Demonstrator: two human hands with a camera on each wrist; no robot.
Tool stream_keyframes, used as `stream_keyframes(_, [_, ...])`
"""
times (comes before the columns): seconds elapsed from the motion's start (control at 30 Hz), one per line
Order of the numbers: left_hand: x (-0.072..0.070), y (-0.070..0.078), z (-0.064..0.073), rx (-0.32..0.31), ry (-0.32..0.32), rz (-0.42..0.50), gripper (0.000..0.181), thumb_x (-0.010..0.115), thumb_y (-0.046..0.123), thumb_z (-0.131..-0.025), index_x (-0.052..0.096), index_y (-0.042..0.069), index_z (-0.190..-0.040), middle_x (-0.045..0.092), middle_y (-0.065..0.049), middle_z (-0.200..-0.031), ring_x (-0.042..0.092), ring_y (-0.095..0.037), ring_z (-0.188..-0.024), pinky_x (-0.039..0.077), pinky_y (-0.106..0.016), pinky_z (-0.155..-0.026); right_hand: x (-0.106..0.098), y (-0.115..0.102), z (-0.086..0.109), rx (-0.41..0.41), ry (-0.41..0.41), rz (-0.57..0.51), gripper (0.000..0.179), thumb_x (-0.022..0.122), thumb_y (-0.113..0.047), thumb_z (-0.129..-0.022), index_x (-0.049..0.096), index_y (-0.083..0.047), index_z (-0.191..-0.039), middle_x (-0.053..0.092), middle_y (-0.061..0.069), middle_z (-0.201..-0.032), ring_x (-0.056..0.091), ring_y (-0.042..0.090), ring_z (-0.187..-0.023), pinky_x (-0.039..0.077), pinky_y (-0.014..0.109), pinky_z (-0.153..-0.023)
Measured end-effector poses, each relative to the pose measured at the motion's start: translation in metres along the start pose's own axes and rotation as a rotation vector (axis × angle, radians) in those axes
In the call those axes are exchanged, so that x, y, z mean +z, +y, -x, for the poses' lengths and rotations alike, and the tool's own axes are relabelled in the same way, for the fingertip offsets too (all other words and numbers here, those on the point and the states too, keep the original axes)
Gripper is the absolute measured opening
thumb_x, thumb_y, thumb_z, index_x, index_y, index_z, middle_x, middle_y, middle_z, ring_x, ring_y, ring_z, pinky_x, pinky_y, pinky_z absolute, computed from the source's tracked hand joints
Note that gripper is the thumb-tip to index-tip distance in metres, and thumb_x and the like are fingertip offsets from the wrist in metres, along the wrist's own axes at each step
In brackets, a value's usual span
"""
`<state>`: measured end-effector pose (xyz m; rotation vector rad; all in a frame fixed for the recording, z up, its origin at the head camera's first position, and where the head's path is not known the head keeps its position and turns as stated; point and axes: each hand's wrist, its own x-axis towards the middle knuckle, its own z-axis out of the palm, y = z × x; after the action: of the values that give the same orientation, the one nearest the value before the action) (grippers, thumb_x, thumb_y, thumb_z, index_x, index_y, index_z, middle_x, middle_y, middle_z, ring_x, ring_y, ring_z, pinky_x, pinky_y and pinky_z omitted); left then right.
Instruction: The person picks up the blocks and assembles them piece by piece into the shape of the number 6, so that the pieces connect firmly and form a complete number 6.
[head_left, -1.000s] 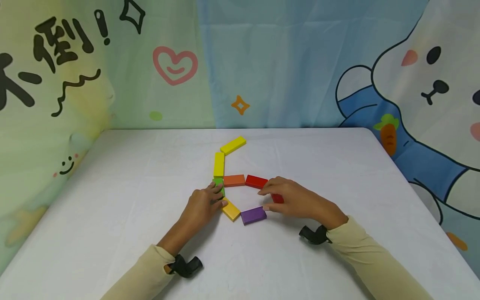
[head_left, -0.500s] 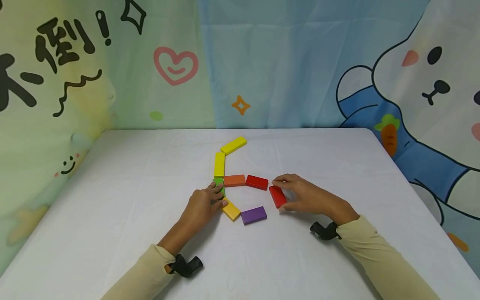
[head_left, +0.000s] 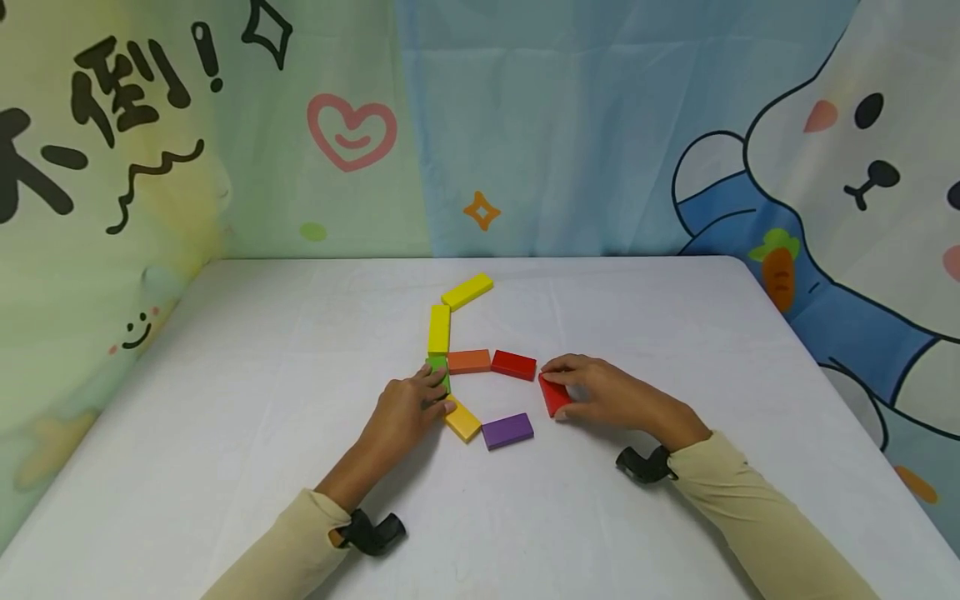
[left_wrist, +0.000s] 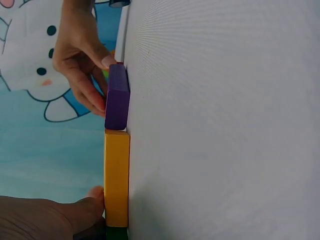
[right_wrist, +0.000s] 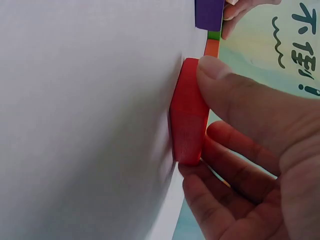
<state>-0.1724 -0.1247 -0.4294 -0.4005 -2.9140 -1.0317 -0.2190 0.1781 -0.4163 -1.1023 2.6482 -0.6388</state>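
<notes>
In the head view, my left hand [head_left: 405,414] rests at the left of a bent line of blocks. Its fingertips lie over the green block [head_left: 438,373], and its thumb touches the amber block [head_left: 462,421]. My right hand [head_left: 611,392] pinches a red block [head_left: 553,395] that lies slantwise on the table. In the right wrist view, thumb and fingers hold that red block [right_wrist: 189,110] from above and at its end. A second red block [head_left: 513,365] lies just left of it, apart, beside an orange block [head_left: 468,362].
A purple block [head_left: 507,431] lies end to end with the amber one, with a gap before the held red block. Two yellow blocks [head_left: 438,330] run toward the back. The white-covered table [head_left: 300,350] meets a printed cloth backdrop [head_left: 562,125].
My right hand first drew back to the right from beyond the red block, then shifted slightly left and took hold of it. The left hand stays where it was.
</notes>
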Motion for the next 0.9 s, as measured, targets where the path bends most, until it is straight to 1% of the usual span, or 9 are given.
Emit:
stream_keyframes(0.17, [0.001, 0.000, 0.000, 0.020, 0.010, -0.003, 0.035, 0.075, 0.014, -0.085, 0.068, -0.003, -0.115, 0.058, -0.010, -0.132, 0.044, -0.029, -0.132, 0.035, -0.049, -0.106, 0.005, -0.006, 0.001, 0.044, 0.045, 0.008, 0.060, 0.080, -0.023, -0.082, 0.058, 0.005, -0.131, 0.054, 0.013, -0.132, 0.049, 0.031, -0.122, 0.047, 0.043, -0.097])
stream_keyframes(0.27, [0.001, 0.000, 0.001, 0.030, 0.016, -0.012, 0.034, 0.075, 0.014, -0.085, 0.069, -0.003, -0.114, 0.059, -0.010, -0.131, 0.045, -0.030, -0.132, 0.035, -0.052, -0.105, 0.009, -0.013, 0.001, 0.095, 0.070, 0.010, 0.061, 0.080, -0.024, -0.082, 0.058, 0.005, -0.131, 0.054, 0.013, -0.132, 0.048, 0.031, -0.123, 0.046, 0.044, -0.097])
stream_keyframes(0.4, [0.000, 0.000, 0.000, 0.029, 0.017, -0.027, 0.035, 0.075, 0.014, -0.085, 0.069, -0.002, -0.114, 0.059, -0.010, -0.131, 0.045, -0.030, -0.131, 0.036, -0.050, -0.105, 0.015, -0.021, 0.001, 0.129, 0.118, -0.002, 0.063, 0.080, -0.025, -0.082, 0.056, 0.006, -0.132, 0.054, 0.014, -0.132, 0.048, 0.032, -0.123, 0.044, 0.046, -0.100])
stream_keyframes(0.5, [0.000, 0.000, 0.000, 0.029, 0.015, -0.036, 0.035, 0.075, 0.014, -0.085, 0.068, -0.002, -0.115, 0.059, -0.010, -0.131, 0.045, -0.030, -0.131, 0.037, -0.047, -0.104, 0.019, -0.026, 0.001, 0.134, 0.149, -0.012, 0.064, 0.080, -0.025, -0.082, 0.056, 0.007, -0.131, 0.054, 0.015, -0.131, 0.048, 0.032, -0.123, 0.043, 0.047, -0.100])
stream_keyframes(0.6, [0.000, 0.000, 0.000, 0.028, 0.012, -0.042, 0.035, 0.075, 0.014, -0.085, 0.069, -0.002, -0.115, 0.059, -0.011, -0.131, 0.046, -0.030, -0.131, 0.038, -0.047, -0.104, 0.022, -0.029, 0.000, 0.148, 0.162, -0.018, 0.064, 0.080, -0.026, -0.082, 0.057, 0.007, -0.131, 0.054, 0.014, -0.131, 0.048, 0.031, -0.123, 0.043, 0.046, -0.100])
stream_keyframes(0.8, [-0.001, 0.000, 0.000, 0.031, 0.011, -0.045, 0.034, 0.075, 0.015, -0.085, 0.069, -0.002, -0.114, 0.060, -0.011, -0.130, 0.046, -0.030, -0.130, 0.037, -0.049, -0.105, 0.025, -0.034, -0.001, 0.166, 0.190, -0.015, 0.061, 0.080, -0.025, -0.082, 0.058, 0.005, -0.130, 0.054, 0.015, -0.130, 0.049, 0.032, -0.122, 0.044, 0.046, -0.100])
stream_keyframes(0.9, [-0.001, 0.000, 0.000, 0.039, 0.010, -0.041, 0.033, 0.075, 0.015, -0.085, 0.069, -0.002, -0.114, 0.059, -0.012, -0.130, 0.046, -0.030, -0.130, 0.036, -0.050, -0.105, 0.025, -0.037, -0.002, 0.177, 0.190, -0.017, 0.060, 0.080, -0.024, -0.082, 0.059, 0.005, -0.130, 0.054, 0.015, -0.130, 0.049, 0.032, -0.123, 0.044, 0.047, -0.099])
